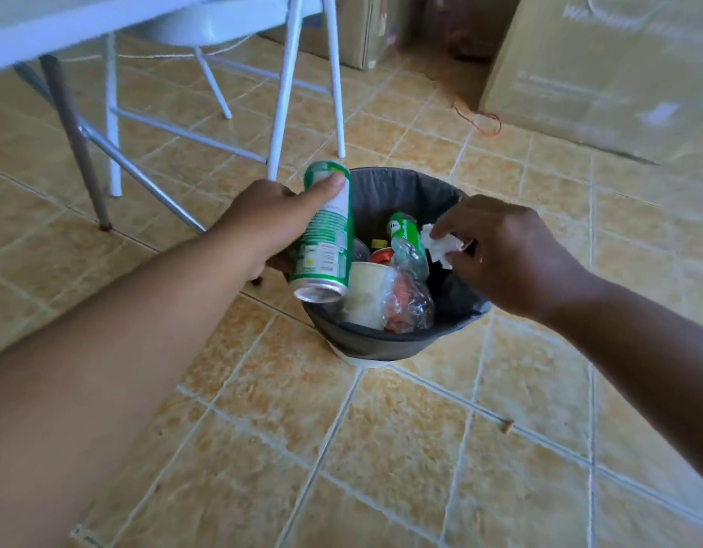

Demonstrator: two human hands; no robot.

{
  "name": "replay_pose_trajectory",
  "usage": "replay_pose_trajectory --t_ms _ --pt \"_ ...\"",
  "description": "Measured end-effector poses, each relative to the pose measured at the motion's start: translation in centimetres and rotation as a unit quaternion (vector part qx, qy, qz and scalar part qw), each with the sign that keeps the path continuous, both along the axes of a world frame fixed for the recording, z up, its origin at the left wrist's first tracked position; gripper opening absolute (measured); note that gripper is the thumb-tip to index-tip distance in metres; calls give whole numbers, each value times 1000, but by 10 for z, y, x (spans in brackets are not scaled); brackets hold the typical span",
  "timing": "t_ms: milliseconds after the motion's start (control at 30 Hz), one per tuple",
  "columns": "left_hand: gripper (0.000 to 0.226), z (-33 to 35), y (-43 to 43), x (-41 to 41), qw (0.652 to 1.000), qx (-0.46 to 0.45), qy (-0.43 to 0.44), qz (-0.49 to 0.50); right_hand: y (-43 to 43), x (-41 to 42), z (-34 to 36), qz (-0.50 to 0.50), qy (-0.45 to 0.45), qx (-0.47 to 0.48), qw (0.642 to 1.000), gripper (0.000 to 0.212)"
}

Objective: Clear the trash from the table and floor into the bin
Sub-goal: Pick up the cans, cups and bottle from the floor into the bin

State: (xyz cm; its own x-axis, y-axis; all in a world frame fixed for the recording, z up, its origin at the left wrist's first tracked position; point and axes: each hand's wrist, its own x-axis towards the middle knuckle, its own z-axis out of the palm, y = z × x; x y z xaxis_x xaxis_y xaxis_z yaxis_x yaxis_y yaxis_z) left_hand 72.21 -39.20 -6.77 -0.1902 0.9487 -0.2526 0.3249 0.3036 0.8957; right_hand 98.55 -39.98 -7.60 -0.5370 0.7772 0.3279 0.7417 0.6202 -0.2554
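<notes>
Far left, a white folding chair sits tucked under there, legs on tan tiles. Far right, cardboard boxes stand along the edge, red string trailing just beside them.

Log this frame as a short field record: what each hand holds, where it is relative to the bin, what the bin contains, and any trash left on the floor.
left hand: grips a green and white can, tilted, at the bin's left rim
right hand: pinches a crumpled white tissue over the bin's opening
bin: on the tiled floor, lined with a dark bag
bin contents: green plastic bottle, paper cup, clear wrapper, other items hard to tell
floor trash: one small brown scrap right of the bin
nearby: white table, folding chair, cardboard boxes
</notes>
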Motion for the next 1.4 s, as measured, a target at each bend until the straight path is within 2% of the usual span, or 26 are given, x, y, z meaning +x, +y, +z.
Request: replay_pose_trajectory --t_ms 100,200,400,500,633,833,933,1167,1400 --pt "72 -13 2 5 1000 9 -1 8 2 4 -8 -11 -2 -11 1000 35" --pt "68 -18 5 1 997 64 19 24 3 9 -10 -20 4 -9 1000 34" --pt "41 -29 5 -13 973 149 168 46 15 27 -19 -94 39 18 995 24" --pt "43 -42 8 -18 967 128 219 29 22 37 -28 -159 28 19 987 30" --pt "33 -50 15 -20 969 119 208 53 26 39 -41 -227 23 -44 973 41" --pt "30 -62 33 -27 970 102 215 59 30 34 -49 -241 48 -45 968 47" --pt "33 -58 32 -25 964 81 252 36 34 29 -43 -248 48 -81 964 51" --pt "32 8 -7 -14 951 41 305 2 0 29 20 -276 50 -211 936 56" --pt "35 186 -75 24 962 9 274 8 -63 59 191 -319 91 -291 897 57"
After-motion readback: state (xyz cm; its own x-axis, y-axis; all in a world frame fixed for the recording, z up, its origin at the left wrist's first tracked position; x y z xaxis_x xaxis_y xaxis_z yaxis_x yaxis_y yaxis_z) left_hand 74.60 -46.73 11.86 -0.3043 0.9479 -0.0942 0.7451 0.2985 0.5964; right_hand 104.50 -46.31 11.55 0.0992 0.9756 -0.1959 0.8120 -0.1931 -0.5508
